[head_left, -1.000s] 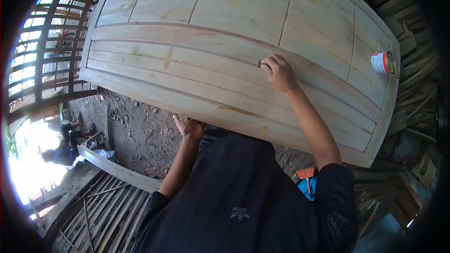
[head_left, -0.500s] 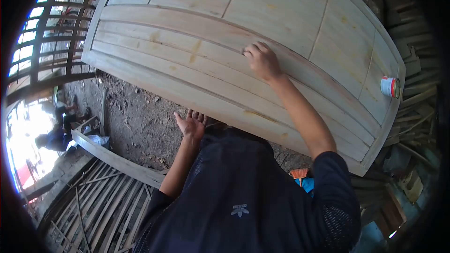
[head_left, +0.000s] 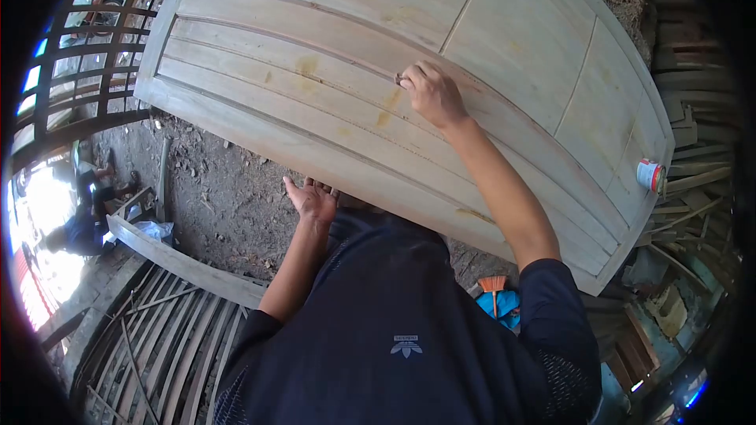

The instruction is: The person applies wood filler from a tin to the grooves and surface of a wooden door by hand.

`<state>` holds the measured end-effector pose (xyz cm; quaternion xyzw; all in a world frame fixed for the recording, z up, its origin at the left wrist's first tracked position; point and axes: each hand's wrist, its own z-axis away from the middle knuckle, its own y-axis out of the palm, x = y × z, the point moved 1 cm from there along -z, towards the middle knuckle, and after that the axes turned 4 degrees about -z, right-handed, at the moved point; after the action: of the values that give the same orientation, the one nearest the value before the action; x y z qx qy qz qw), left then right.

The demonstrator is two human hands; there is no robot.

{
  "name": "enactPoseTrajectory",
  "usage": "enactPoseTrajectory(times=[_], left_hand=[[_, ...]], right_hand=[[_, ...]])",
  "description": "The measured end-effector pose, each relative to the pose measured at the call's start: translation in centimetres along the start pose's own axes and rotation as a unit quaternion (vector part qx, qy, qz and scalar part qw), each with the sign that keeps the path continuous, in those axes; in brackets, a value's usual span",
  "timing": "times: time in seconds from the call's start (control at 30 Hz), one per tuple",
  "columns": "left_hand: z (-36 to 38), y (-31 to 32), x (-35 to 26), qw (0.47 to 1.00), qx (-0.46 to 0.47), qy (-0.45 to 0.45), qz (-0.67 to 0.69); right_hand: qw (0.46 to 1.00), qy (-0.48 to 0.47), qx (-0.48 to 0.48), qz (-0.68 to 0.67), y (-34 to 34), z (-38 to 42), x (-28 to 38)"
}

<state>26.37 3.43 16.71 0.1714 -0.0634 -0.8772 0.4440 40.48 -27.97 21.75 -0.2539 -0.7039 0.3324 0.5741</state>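
Note:
A large pale wooden door panel (head_left: 504, 39) with grooves, raised moulding strips and yellowish stains lies in front of me. Above one long moulding strip, my right hand (head_left: 433, 94) is closed with its fingertips pinched on a small dark piece (head_left: 400, 79). Most of that piece is hidden by the fingers, and a yellow-brown stain (head_left: 388, 108) shows just below it. At the panel's near edge, my left hand (head_left: 313, 201) is palm up with thumb out and fingers apart. Its fingertips reach the edge and are partly hidden beneath it.
A small red and white can (head_left: 650, 175) stands at the panel's right end. An orange brush (head_left: 494, 285) lies by a blue cloth (head_left: 504, 307) near my right side. Slatted wood (head_left: 169, 346) and a long board (head_left: 185, 264) lie left; a lattice (head_left: 87, 55) stands beyond.
My right hand has moved left along the moulding, closer to the yellow-brown stain. My left hand has slid slightly further under the near edge. The view has shifted a little.

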Motion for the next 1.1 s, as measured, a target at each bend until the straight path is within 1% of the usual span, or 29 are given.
enactPoseTrajectory(times=[0.03,0.1,0.17,0.23,0.27,0.3,0.33,0.37,0.4,0.43,0.47,0.5,0.57,0.6,0.63,0.67,0.7,0.77,0.8,0.83,0.87,0.9,0.93,0.97,1.0,1.03,1.1], left_hand=[[-0.1,-0.1,-0.2,1.000,0.002,-0.007,-0.010],[0.5,1.0,0.0,1.000,0.012,-0.012,-0.003],[0.7,1.4,0.5,0.999,0.026,-0.019,0.013],[0.7,1.0,1.0,0.999,0.030,-0.029,0.021],[0.3,0.2,1.5,0.999,0.032,-0.034,0.019],[-0.2,-0.6,1.9,0.999,0.008,-0.032,0.015],[-0.6,-1.1,2.4,0.999,-0.012,-0.033,0.008],[-0.9,-1.4,2.6,0.998,-0.022,-0.056,-0.001],[-0.9,-1.3,2.9,0.997,-0.011,-0.074,-0.015],[-0.3,-0.9,3.1,0.998,-0.001,-0.065,0.000],[0.3,0.1,3.6,0.998,0.007,-0.052,0.017],[1.1,1.5,4.5,0.998,0.014,-0.063,0.007],[2.3,3.5,5.6,0.996,0.054,0.063,-0.016],[2.0,3.6,6.5,0.996,0.057,0.062,-0.019],[1.4,3.1,7.1,0.995,0.056,0.084,-0.018],[1.0,2.6,7.9,0.992,0.054,0.108,-0.016],[0.8,2.1,8.7,0.992,0.055,0.112,-0.015],[0.4,1.1,11.0,0.994,0.035,0.104,0.018],[-0.2,-0.2,12.4,0.993,0.032,0.111,0.020],[-1.1,-1.9,13.8,0.995,0.019,0.087,0.055],[-1.2,-2.5,15.0,0.994,0.012,0.064,0.088],[-0.1,-2.0,16.5,0.994,0.018,0.069,0.083],[1.4,-1.5,18.6,0.993,0.032,0.075,0.086],[2.6,-0.8,20.9,0.992,0.046,0.077,0.089],[3.4,-0.2,22.9,0.993,0.049,0.074,0.082],[4.3,0.2,24.5,0.995,0.033,0.066,0.059],[5.5,0.3,26.6,0.998,0.015,0.058,0.022]], right_hand=[[1.000,-0.011,0.003,0.006,0.4,-0.3,0.4],[1.000,-0.021,-0.007,0.010,-3.2,4.0,-1.5],[0.997,0.023,0.002,0.079,-7.6,10.5,-3.9],[0.994,0.032,0.019,0.106,-9.5,13.7,-6.3],[0.990,0.048,0.032,0.125,-10.3,14.5,-6.1],[0.994,0.021,0.034,0.105,-9.0,14.0,-6.6],[0.996,-0.002,0.034,0.088,-6.7,11.5,-6.0],[0.997,0.020,0.024,0.065,-3.9,9.3,-5.2],[0.991,-0.073,-0.047,0.106,-1.7,6.1,-4.1],[0.998,-0.019,-0.016,0.066,-0.6,4.1,-2.3],[0.997,-0.022,-0.002,0.077,-0.5,3.2,-1.8],[0.996,-0.026,0.012,0.085,-0.9,3.5,-2.0],[0.996,0.001,-0.013,0.086,-4.6,9.1,-4.5],[0.996,0.017,-0.032,0.078,-6.9,12.7,-6.4],[0.993,-0.031,-0.020,0.114,-9.4,17.4,-9.8],[0.995,0.027,-0.034,0.091,-13.3,21.9,-10.7],[0.991,0.065,-0.011,0.120,-16.9,26.8,-13.1],[0.985,0.080,0.000,0.152,-24.1,34.0,-15.7],[0.981,0.091,0.013,0.169,-25.7,36.5,-17.2],[0.983,0.089,0.011,0.162,-25.3,37.0,-17.7],[0.990,0.045,-0.010,0.132,-24.0,35.9,-17.8],[0.994,0.002,-0.034,0.105,-22.4,34.2,-17.5],[0.993,-0.050,-0.035,0.104,-20.1,31.7,-16.8],[0.981,-0.128,-0.056,0.137,-16.7,29.5,-17.9],[0.993,-0.070,-0.056,0.072,-15.6,27.5,-15.7],[0.993,-0.065,-0.060,0.073,-16.8,28.1,-15.9],[0.992,-0.024,-0.013,0.120,-18.0,30.1,-16.4]])
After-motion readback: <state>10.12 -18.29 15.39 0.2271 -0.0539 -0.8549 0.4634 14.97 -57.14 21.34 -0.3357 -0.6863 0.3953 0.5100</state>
